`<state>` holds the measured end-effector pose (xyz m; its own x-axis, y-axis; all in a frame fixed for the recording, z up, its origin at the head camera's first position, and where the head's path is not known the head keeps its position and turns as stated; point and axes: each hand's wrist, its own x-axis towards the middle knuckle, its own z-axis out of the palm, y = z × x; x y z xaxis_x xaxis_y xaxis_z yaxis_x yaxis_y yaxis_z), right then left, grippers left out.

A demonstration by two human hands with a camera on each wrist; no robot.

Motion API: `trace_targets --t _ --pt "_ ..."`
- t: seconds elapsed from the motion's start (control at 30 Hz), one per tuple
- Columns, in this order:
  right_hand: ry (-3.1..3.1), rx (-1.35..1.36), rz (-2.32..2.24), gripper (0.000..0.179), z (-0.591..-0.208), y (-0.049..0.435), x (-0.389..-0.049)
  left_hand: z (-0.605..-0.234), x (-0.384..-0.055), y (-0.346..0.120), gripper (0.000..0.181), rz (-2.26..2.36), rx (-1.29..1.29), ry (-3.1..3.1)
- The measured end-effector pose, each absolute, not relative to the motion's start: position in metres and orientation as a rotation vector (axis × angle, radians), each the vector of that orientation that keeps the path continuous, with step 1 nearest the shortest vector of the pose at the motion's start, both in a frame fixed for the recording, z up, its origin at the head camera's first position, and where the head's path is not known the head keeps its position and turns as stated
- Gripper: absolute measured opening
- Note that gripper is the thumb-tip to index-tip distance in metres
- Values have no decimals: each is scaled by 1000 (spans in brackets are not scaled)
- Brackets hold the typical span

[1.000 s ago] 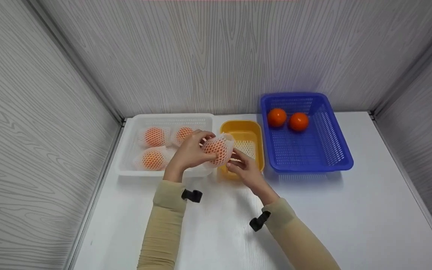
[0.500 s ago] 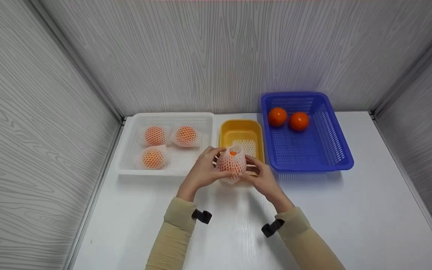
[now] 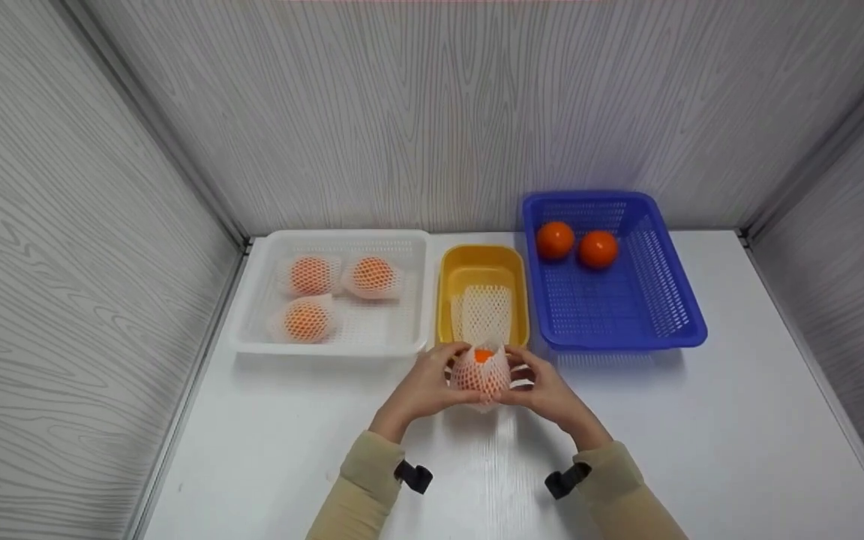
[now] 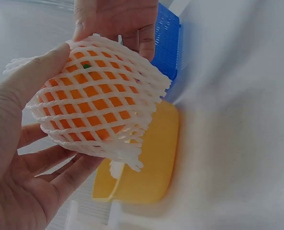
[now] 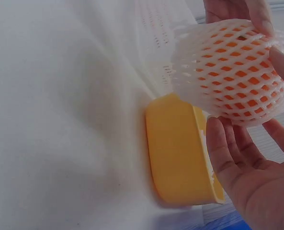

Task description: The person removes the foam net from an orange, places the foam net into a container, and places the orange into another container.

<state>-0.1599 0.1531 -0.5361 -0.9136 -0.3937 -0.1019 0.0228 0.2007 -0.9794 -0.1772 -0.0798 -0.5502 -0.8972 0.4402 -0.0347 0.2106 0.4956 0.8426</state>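
An orange (image 3: 483, 356) in a white foam net sleeve (image 3: 469, 379) is held just in front of the yellow basket (image 3: 484, 256). My left hand (image 3: 423, 386) grips it from the left and my right hand (image 3: 550, 394) from the right, thumbs on the near side. Bare orange peel shows through the sleeve's opening at the far end. In the left wrist view the netted orange (image 4: 91, 96) has a small green spot under the mesh. The right wrist view shows the sleeve (image 5: 187, 72) reaching loosely past the fruit.
On the left stands a white basket (image 3: 327, 348) with three netted oranges. A flattened foam net (image 3: 486, 311) lies in the yellow basket. The blue basket (image 3: 612, 322) on the right holds two bare oranges (image 3: 598, 249). Wood-grain panels (image 3: 432, 112) close off the back and sides.
Both hands have brought the netted orange from over the white basket's right edge toward me and rightward. My right hand, first beside the fruit, now holds it too. The sleeve's opening now faces away.
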Motion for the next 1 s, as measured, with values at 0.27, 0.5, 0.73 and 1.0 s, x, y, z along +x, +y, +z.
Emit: trace_targets --t 0.27,0.5,0.73,1.0 --pt "2150 -424 -1679 71 -575 165 -160 -583 -169 -71 78 1403 642 2414" --pt "2249 -482 -1570 68 -607 168 -165 -604 -172 -66 76 1341 603 2417" --pt "2277 -482 -1516 69 -608 172 -164 -611 -173 -67 77 1416 559 2347" --pt "2240 -495 -1619 66 -610 170 -163 -614 -172 -69 75 1391 558 2358"
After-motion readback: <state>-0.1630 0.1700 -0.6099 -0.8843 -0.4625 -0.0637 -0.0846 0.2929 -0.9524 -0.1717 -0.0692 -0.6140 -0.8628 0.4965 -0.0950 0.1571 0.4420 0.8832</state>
